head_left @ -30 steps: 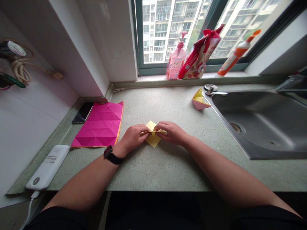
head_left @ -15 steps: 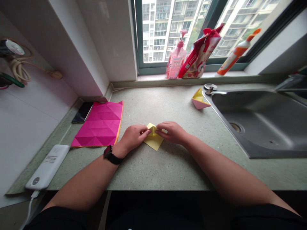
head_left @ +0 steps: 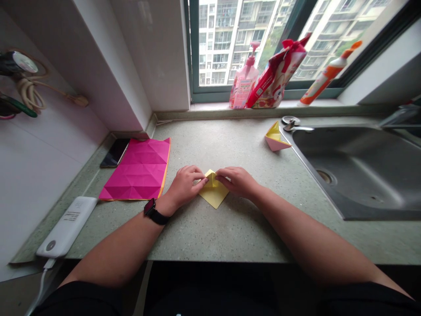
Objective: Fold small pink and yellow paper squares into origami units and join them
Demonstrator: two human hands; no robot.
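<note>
A small folded yellow paper [head_left: 214,194] lies on the speckled grey counter [head_left: 230,228] in front of me. My left hand [head_left: 184,184], with a black watch on its wrist, pinches the paper's upper left edge. My right hand [head_left: 237,181] pinches its upper right edge. The fingertips of both hands meet at a raised flap at the paper's top. The paper's lower corner points toward me and lies flat.
A creased pink paper sheet [head_left: 140,170] lies to the left, with a dark phone [head_left: 114,153] beyond it and a white power bank [head_left: 67,226] near the counter's edge. A folded pink-and-yellow paper shape [head_left: 275,138] sits by the steel sink [head_left: 358,171]. Bottles and a red bag [head_left: 274,74] stand on the windowsill.
The paper has been opened from a narrower fold into a flatter diamond. Both hands shifted slightly upward to pinch the top flap.
</note>
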